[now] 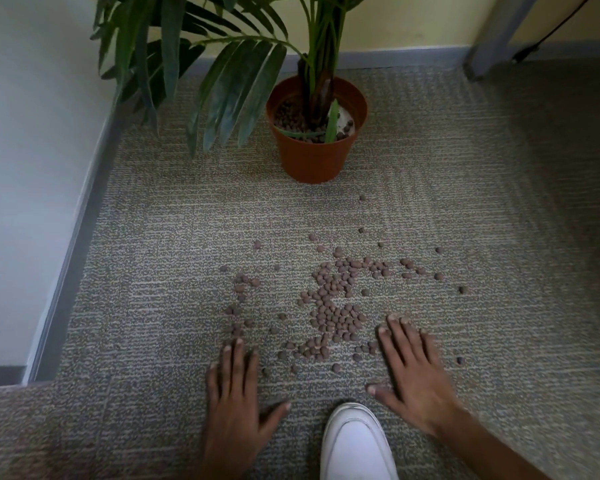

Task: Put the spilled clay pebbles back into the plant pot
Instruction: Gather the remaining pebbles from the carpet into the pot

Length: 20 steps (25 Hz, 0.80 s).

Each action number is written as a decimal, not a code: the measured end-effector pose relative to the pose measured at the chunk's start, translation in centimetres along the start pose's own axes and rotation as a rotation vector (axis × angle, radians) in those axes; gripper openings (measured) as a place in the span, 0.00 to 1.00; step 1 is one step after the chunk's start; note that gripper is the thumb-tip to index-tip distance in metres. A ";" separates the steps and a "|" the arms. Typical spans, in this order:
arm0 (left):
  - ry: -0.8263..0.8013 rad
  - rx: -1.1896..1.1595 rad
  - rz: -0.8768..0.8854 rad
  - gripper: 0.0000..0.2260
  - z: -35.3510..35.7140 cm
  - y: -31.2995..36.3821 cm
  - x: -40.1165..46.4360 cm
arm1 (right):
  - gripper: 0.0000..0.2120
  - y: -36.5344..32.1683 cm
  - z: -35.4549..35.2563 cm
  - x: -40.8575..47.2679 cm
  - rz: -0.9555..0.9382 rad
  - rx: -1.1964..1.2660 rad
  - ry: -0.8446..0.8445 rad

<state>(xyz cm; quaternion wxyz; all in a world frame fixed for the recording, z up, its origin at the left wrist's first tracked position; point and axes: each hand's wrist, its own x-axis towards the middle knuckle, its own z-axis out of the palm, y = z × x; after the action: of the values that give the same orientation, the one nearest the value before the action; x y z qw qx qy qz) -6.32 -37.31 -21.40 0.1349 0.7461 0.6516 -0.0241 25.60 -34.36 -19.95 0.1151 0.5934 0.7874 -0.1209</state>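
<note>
Terracotta-orange pot (315,157); before it, reddish-brown pebbles (333,306) on grey-beige streaked carpet (153,237); nearer, a white shoe (355,445).

— Type of premises?
— Indoor room, office-like. Grey patterned carpet (174,237) laid in tiles, grey skirting (395,58) under a yellow wall (413,22).
— Other indicators?
— Potted palm (314,133) in the corner, a cable (548,36) along the wall.

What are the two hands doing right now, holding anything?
Left hand: open, fingers straight, flat on the carpet, holding nothing.
Right hand: open, fingers spread beside the pebbles, holding nothing.
</note>
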 end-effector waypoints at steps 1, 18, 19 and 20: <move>-0.018 0.018 -0.001 0.43 0.2 0.3 0.0 | 0.44 -0.6 0.2 0.4 0.012 -0.003 -0.001; -0.122 -0.268 0.110 0.46 -7.0 2.0 12.3 | 0.45 -3.7 -8.1 9.5 0.089 0.373 0.007; -0.168 -0.216 0.135 0.46 -6.9 1.5 12.2 | 0.48 -3.5 -7.9 9.2 0.106 0.364 -0.052; -0.209 -0.142 0.163 0.47 -6.7 1.2 12.0 | 0.49 -3.5 -7.6 9.0 0.097 0.344 -0.087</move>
<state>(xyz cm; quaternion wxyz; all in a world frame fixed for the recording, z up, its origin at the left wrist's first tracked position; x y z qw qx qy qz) -4.32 -24.31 -17.26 0.2558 0.7786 0.5713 -0.0444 19.54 -24.60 -15.48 0.0514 0.6357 0.7200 -0.2738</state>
